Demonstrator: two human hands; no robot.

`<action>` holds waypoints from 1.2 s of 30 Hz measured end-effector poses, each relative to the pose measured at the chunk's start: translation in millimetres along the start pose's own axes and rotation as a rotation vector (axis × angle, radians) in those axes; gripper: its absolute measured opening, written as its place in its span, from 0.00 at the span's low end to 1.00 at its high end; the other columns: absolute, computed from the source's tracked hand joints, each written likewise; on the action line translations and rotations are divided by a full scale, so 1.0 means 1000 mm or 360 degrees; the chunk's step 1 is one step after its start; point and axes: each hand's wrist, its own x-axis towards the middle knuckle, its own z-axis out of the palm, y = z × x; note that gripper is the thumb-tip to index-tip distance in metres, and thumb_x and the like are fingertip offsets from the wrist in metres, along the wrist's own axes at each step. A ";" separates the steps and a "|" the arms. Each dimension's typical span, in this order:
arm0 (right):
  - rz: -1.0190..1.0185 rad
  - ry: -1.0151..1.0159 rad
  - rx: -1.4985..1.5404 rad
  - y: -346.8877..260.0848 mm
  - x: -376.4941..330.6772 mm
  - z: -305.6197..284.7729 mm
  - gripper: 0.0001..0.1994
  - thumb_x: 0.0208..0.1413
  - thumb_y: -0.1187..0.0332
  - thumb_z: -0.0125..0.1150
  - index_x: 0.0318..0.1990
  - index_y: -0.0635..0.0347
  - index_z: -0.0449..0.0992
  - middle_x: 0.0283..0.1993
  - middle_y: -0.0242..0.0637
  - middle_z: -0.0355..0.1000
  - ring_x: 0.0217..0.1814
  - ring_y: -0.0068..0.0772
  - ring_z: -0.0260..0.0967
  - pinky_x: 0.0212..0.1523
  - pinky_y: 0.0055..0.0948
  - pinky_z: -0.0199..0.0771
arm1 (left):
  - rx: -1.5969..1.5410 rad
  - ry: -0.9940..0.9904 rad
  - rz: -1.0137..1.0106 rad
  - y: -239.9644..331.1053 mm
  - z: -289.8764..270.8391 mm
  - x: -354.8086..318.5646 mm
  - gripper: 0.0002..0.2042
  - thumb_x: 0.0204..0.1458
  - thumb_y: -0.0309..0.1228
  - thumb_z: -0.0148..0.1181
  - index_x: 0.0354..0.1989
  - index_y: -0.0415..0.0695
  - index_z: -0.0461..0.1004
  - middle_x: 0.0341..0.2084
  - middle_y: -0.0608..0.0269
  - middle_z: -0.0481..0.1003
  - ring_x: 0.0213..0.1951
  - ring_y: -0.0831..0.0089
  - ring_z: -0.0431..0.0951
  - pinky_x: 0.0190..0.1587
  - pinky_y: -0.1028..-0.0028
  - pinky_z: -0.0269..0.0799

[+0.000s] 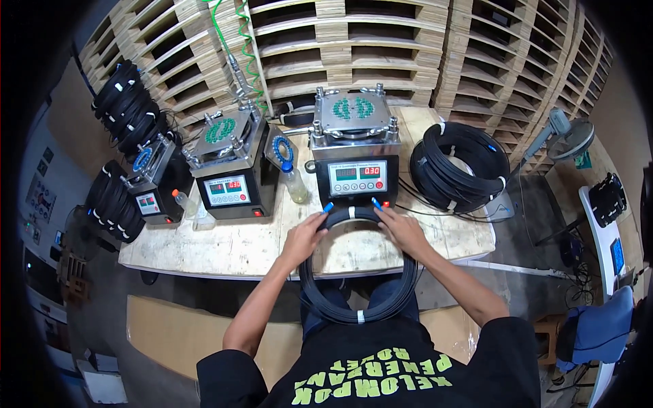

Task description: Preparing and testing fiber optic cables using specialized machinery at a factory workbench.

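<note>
A coil of black cable (316, 299), bound with white tape, rests against the table's front edge and hangs over my lap. My left hand (304, 238) is closed on its upper left side, by one blue-tipped cable end (328, 207). On the upper right, my right hand (403, 233) grips the coil beside the other blue-tipped end (377, 203). Both ends point up toward the bench machine (357, 178) just beyond, which has a lit red display. On top of that machine sits a metal plate (352, 109) carrying rings of green connectors. My fingertips are partly hidden.
Two similar machines (231, 187) (156, 190) stand to the left on the wooden table (272, 248). A blue-capped bottle (294, 183) is between machines. At right lies a larger black cable coil (459, 170), near a fan (570, 139). Pallets (347, 41) are stacked behind.
</note>
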 end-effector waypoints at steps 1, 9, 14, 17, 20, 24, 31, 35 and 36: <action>-0.0072 0.0077 -0.0183 0.017 -0.004 0.017 0.18 0.60 0.67 0.56 0.58 0.54 0.73 0.59 0.42 0.71 0.52 0.49 0.73 0.46 0.47 0.73 | 0.0073 -0.0013 0.0024 0.002 0.008 0.002 0.20 0.59 0.32 0.58 0.60 0.43 0.70 0.54 0.51 0.74 0.50 0.47 0.76 0.49 0.57 0.75; -0.0233 0.0426 -0.0281 0.016 -0.004 -0.004 0.14 0.49 0.75 0.58 0.45 0.60 0.81 0.58 0.52 0.68 0.62 0.49 0.63 0.61 0.45 0.63 | 0.0550 -0.0050 0.0300 0.001 0.006 0.013 0.20 0.51 0.23 0.60 0.55 0.46 0.74 0.61 0.58 0.68 0.63 0.53 0.64 0.66 0.57 0.58; -0.0022 0.0391 -0.0127 0.056 -0.004 -0.031 0.16 0.49 0.78 0.57 0.46 0.62 0.80 0.59 0.53 0.69 0.61 0.55 0.67 0.61 0.44 0.67 | 0.0276 -0.0665 -0.0150 -0.038 -0.037 0.027 0.18 0.51 0.29 0.63 0.52 0.45 0.78 0.49 0.48 0.76 0.51 0.49 0.76 0.56 0.60 0.71; 0.0057 0.0383 0.0093 0.059 0.005 -0.065 0.11 0.49 0.80 0.54 0.39 0.68 0.80 0.46 0.51 0.76 0.49 0.49 0.75 0.52 0.40 0.74 | 0.0228 -0.1270 -0.0339 -0.057 -0.072 0.029 0.24 0.54 0.43 0.64 0.58 0.47 0.75 0.49 0.45 0.78 0.52 0.48 0.78 0.56 0.62 0.72; 0.0018 0.0404 0.0311 0.078 0.043 -0.094 0.12 0.50 0.80 0.53 0.40 0.70 0.80 0.39 0.51 0.78 0.42 0.51 0.78 0.48 0.40 0.77 | 0.0495 -0.1434 -0.0197 -0.055 -0.116 0.047 0.26 0.54 0.48 0.62 0.59 0.46 0.75 0.47 0.46 0.79 0.50 0.48 0.79 0.54 0.60 0.74; 0.0112 0.0478 0.0571 0.084 0.126 -0.154 0.14 0.56 0.78 0.49 0.44 0.69 0.81 0.29 0.45 0.79 0.25 0.30 0.78 0.31 0.29 0.77 | 0.0514 -0.1068 -0.0153 -0.015 -0.180 0.129 0.25 0.60 0.47 0.58 0.57 0.40 0.74 0.48 0.44 0.79 0.46 0.53 0.82 0.49 0.62 0.77; 0.0567 0.0074 0.1135 0.088 0.254 -0.163 0.17 0.61 0.61 0.57 0.48 0.68 0.79 0.25 0.34 0.74 0.22 0.26 0.76 0.21 0.27 0.75 | -0.0973 -0.0498 -0.0760 0.007 -0.173 0.256 0.29 0.65 0.50 0.51 0.67 0.43 0.63 0.35 0.58 0.76 0.38 0.72 0.80 0.38 0.73 0.79; 0.0653 0.0088 0.1212 0.076 0.270 -0.143 0.14 0.60 0.58 0.65 0.30 0.59 0.77 0.22 0.26 0.67 0.19 0.18 0.62 0.16 0.23 0.59 | -0.0691 -0.0459 -0.0849 0.009 -0.151 0.273 0.34 0.60 0.50 0.60 0.69 0.45 0.61 0.32 0.63 0.74 0.32 0.76 0.74 0.37 0.73 0.77; 0.0622 0.0164 0.1225 0.092 0.271 -0.139 0.13 0.59 0.60 0.66 0.30 0.60 0.77 0.22 0.25 0.67 0.19 0.18 0.61 0.16 0.23 0.56 | -0.0702 -0.0472 -0.0828 0.014 -0.143 0.278 0.34 0.60 0.50 0.60 0.69 0.45 0.61 0.32 0.63 0.74 0.32 0.76 0.74 0.37 0.73 0.77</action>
